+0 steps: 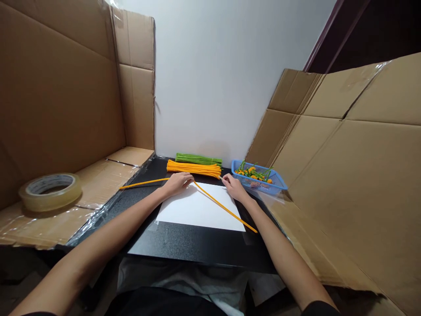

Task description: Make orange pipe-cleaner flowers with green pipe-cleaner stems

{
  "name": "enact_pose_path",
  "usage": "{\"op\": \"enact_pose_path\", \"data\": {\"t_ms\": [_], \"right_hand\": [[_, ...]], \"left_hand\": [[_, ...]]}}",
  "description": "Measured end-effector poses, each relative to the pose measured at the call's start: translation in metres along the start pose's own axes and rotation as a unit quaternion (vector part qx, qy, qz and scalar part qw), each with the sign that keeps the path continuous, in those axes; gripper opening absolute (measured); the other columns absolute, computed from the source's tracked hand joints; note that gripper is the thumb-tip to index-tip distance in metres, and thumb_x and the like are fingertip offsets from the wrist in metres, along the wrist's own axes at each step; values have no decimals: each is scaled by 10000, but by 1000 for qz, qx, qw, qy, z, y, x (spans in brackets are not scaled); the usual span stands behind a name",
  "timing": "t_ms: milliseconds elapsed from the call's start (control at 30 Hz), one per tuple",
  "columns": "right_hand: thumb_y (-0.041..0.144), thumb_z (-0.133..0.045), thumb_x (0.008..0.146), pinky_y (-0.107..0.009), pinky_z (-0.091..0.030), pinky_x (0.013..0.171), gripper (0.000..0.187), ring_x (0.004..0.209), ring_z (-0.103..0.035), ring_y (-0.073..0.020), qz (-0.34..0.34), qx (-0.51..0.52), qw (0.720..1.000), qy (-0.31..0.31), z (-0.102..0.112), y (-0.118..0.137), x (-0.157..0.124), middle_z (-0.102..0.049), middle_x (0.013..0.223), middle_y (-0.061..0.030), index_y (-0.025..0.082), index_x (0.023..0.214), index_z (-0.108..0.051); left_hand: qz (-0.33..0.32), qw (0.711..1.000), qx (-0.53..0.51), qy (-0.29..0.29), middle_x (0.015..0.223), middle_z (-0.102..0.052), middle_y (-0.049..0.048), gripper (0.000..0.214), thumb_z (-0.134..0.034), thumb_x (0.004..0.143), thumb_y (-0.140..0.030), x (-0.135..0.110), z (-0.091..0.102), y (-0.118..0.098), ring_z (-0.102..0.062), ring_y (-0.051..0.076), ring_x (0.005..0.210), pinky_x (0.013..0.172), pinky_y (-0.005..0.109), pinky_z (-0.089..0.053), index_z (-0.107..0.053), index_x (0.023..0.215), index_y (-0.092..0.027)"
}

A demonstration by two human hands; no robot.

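In the head view, a long, thin, fuzzy orange pipe cleaner [217,202] is held at its bend by the left hand [177,182], which is closed over it on the white sheet [194,210]. One leg runs left across the black table [184,243], the other slants down and right. The middle is hidden under the fingers. The right hand [234,186] is pinched at the orange bundle [194,168]; what it grips cannot be made out.

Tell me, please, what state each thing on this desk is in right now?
Left hand: closed on an orange pipe cleaner.
Right hand: pinching at the orange bundle.
Loose orange stem: lying slantwise across the white sheet.
Green bundle: untouched.
Blue basket: holding finished pieces.
Tape roll: lying flat.
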State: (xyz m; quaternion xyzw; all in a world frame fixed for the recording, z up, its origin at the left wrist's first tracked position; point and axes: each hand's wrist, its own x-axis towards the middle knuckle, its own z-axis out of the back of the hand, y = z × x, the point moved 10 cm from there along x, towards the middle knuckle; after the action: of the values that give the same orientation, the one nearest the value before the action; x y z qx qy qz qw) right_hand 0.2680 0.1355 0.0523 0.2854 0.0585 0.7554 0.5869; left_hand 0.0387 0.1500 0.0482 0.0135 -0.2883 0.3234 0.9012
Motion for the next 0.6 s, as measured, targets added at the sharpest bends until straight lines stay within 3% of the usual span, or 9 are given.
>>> {"op": "enact_pose_path", "data": {"t_ms": [100, 267, 467, 600], "right_hand": [[467, -499, 945, -261, -352, 639, 326, 659, -531, -152, 46, 49, 997, 38, -8, 36, -3, -617, 727, 4, 181, 882, -643], [380, -727, 838, -266, -391, 723, 261, 794, -611, -174, 134, 20, 989, 57, -20, 91, -14, -693, 892, -31, 185, 1006, -682], [256, -702, 872, -276, -397, 756, 139, 824, -611, -183, 143, 8, 989, -25, -23, 105, -22, -712, 876, -31, 215, 1004, -696], [263, -666, 887, -265, -359, 678, 84, 728, -582, -166, 84, 23, 996, -35, -22, 95, -19, -709, 810, -30, 206, 897, -727]], "left_hand": [[-4, 1000, 5, -10, 982, -732, 53, 235, -473, 941, -195, 2, 4, -4, -660, 179, 899, 716, 243, -418, -706, 971, -198], [-38, 999, 9, 12, 913, -724, 65, 214, -498, 888, -166, 5, 0, -28, -652, 183, 838, 658, 250, -400, -711, 897, -183], [-17, 998, -61, -1, 863, -744, 60, 243, -539, 836, -134, 7, -3, -47, -658, 170, 763, 658, 250, -420, -756, 931, -186], [21, 994, -108, 16, 846, -758, 69, 241, -559, 845, -143, 10, -7, -41, -659, 163, 723, 645, 240, -422, -768, 964, -160]]}}
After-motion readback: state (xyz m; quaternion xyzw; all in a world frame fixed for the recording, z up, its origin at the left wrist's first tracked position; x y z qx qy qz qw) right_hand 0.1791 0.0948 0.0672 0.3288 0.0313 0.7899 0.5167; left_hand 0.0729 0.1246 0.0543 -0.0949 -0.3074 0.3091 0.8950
